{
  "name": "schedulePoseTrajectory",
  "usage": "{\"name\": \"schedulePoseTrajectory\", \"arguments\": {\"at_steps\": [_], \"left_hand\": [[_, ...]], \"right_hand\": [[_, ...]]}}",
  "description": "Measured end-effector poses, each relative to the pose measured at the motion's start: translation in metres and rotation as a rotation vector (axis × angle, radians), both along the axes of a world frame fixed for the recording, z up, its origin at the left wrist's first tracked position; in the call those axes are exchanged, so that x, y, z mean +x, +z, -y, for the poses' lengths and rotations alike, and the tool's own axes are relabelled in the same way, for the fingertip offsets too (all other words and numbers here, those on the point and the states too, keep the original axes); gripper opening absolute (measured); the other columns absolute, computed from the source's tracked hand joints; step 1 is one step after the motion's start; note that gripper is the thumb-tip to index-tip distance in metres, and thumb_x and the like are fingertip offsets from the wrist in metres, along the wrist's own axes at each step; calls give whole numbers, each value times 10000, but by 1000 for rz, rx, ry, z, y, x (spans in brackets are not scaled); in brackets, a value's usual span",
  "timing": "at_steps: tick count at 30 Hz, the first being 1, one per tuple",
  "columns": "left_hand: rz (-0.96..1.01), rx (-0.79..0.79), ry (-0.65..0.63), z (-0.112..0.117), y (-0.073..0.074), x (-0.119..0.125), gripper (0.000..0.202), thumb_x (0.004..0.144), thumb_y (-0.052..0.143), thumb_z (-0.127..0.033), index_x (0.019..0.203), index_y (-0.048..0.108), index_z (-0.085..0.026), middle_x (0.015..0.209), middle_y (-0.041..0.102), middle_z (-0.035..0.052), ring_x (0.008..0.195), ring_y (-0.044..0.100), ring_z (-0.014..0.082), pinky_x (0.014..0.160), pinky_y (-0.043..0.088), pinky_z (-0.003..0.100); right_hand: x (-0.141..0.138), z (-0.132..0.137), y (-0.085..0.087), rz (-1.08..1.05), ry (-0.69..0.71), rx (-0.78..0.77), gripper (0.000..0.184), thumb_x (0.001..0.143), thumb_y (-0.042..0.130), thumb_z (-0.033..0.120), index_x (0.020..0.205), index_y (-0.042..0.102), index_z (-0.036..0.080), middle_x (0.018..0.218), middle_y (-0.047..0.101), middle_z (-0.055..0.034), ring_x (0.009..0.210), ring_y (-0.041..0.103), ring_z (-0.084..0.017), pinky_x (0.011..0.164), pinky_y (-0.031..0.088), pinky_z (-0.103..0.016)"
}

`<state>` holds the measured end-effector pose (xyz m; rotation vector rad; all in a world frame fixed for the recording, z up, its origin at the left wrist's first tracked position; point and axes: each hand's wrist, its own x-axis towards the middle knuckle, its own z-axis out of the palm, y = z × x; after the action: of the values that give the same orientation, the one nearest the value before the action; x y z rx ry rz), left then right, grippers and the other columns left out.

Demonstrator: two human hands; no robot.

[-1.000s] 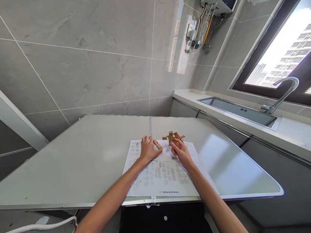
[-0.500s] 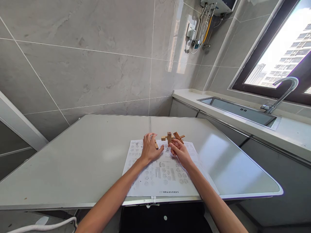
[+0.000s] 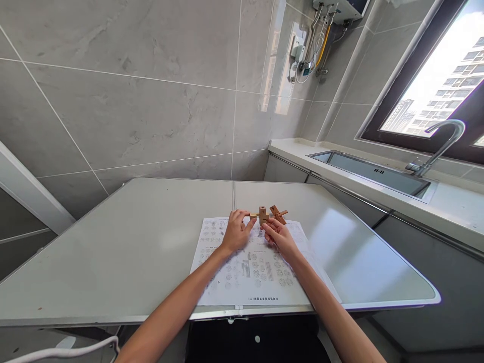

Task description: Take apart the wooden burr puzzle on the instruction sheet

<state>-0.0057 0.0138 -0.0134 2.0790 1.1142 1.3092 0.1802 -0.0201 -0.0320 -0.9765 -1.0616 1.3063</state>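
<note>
A small wooden puzzle of crossed sticks stands above a printed instruction sheet on the grey table. My right hand grips the puzzle from below with closed fingers. My left hand pinches the puzzle's left end, its fingers curled; whether a loose wooden stick is still in that hand is hidden. More wooden pieces lie just behind the puzzle.
A sink with a curved tap sits on the counter at the right, under a window. Tiled walls close the back. Pipes and a socket hang at the upper right. The table's front edge is near my body.
My left hand has moved right from the sheet, carrying a loose wooden stick, and now meets the puzzle's left end. The right hand has barely shifted.
</note>
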Motion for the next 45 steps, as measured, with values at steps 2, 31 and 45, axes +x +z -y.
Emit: {"name": "schedulePoseTrajectory", "arguments": {"at_steps": [2, 31, 45], "left_hand": [[33, -49, -20, 0, 1, 0, 244, 1007, 594, -445, 1095, 690, -240, 1153, 673, 72, 1138, 571, 245, 874, 531, 362], [252, -386, -292, 1, 12, -4, 393, 926, 657, -586, 1097, 742, -242, 1137, 734, 53, 801, 610, 159, 783, 479, 315], [223, -323, -158, 1, 6, -1, 411, 885, 688, -612, 1022, 748, -229, 1082, 723, 56, 709, 572, 138, 685, 494, 304]], "right_hand": [[0, 2, 4, 6, 17, 5, 438, 761, 849, 534, 1026, 690, 224, 897, 701, -20, 528, 449, -80, 454, 329, -250], [-2, 13, 21, -93, 215, 18, 402, 888, 731, 599, 951, 689, 205, 951, 616, -48, 590, 430, -96, 481, 297, -272], [0, 13, 19, -45, 199, -18, 434, 792, 800, 615, 963, 699, 229, 948, 645, -43, 568, 389, -101, 492, 337, -274]]}}
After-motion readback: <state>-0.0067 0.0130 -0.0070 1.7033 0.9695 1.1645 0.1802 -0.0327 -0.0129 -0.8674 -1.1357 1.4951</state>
